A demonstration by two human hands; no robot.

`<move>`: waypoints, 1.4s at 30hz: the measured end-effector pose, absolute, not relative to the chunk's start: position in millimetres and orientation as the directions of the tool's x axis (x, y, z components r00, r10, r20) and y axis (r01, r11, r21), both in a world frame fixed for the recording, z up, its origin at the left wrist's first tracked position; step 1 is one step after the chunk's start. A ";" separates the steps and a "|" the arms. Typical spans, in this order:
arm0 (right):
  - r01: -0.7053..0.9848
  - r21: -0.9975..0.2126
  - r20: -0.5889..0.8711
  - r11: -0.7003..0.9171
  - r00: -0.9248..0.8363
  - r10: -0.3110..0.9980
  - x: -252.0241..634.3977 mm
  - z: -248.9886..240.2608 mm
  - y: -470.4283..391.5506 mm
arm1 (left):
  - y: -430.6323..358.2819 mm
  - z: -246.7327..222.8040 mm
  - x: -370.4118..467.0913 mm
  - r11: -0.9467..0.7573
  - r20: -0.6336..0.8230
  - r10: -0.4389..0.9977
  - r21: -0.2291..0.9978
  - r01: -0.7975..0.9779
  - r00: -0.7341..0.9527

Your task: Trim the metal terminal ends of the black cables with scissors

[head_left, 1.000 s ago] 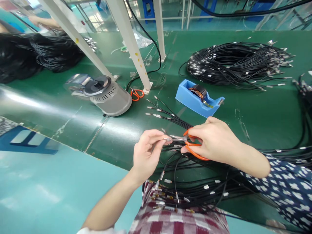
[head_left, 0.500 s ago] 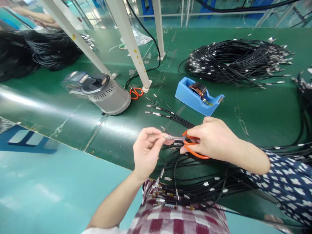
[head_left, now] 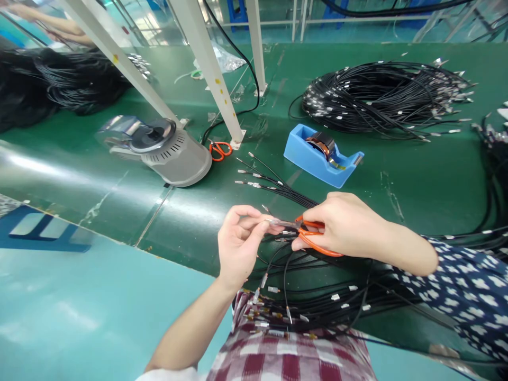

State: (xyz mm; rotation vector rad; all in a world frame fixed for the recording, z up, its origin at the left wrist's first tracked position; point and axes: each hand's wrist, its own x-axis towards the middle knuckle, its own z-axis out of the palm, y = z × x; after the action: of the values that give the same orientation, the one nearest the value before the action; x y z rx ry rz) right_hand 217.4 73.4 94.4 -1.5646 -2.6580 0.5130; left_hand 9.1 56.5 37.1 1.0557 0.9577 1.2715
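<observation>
My right hand (head_left: 349, 225) grips a pair of scissors (head_left: 322, 248) with orange handles, blades pointing left. The blade tips meet the fingers of my left hand (head_left: 239, 246), which is closed in a pinch. What sits between those fingertips is small and mostly hidden, so I cannot make it out. Below both hands, black cables (head_left: 329, 304) with white labels and small metal ends lie over the bench edge and against the checked apron (head_left: 278, 360). Another bunch of cable ends (head_left: 286, 190) fans out to the left, just beyond my hands.
A blue tape dispenser (head_left: 321, 161) stands past my right hand, near a large coil of black cables (head_left: 381, 98). To the left are a grey round machine (head_left: 178, 159), a second pair of orange scissors (head_left: 220, 151) and a white post (head_left: 214, 79). Someone's arms show at far left.
Both hands stay nearly in place, with the scissor blades still at the left fingertips. The whole view has shifted slightly.
</observation>
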 end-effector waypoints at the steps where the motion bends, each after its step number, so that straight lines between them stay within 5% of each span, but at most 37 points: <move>1: 0.849 -0.291 -0.156 0.442 -0.498 0.853 218.3 94.8 73.6 | 56.4 37.4 9.1 0.010 0.010 0.997 0.966 -0.258 0.076; 15: 0.854 -0.303 -0.191 0.423 -0.489 0.851 215.6 97.1 72.8 | 53.4 37.2 9.2 0.009 0.012 0.997 0.966 -0.257 0.080; 27: 0.794 -0.580 -0.461 0.180 -0.503 0.731 223.7 95.8 83.8 | 53.1 34.5 7.1 0.022 0.011 0.993 0.965 -0.262 0.121; 33: 0.709 -0.706 -0.589 -0.002 -0.585 0.558 227.2 87.9 93.6 | 55.0 32.2 7.4 0.012 0.037 0.987 0.954 -0.299 0.157; 38: 0.734 -0.666 -0.493 0.132 -0.566 0.661 227.1 84.3 91.7 | 55.5 34.0 7.4 0.004 0.034 0.990 0.962 -0.272 0.134; 42: 0.803 -0.502 -0.325 0.321 -0.519 0.791 223.4 90.2 83.7 | 54.4 36.1 7.8 -0.011 0.039 0.993 0.970 -0.244 0.110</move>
State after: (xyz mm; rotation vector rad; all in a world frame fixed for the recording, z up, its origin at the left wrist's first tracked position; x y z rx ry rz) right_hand 223.4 83.7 90.2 -1.5501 -2.5691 0.9958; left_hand 7.8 54.4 36.1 1.0971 0.9332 1.2498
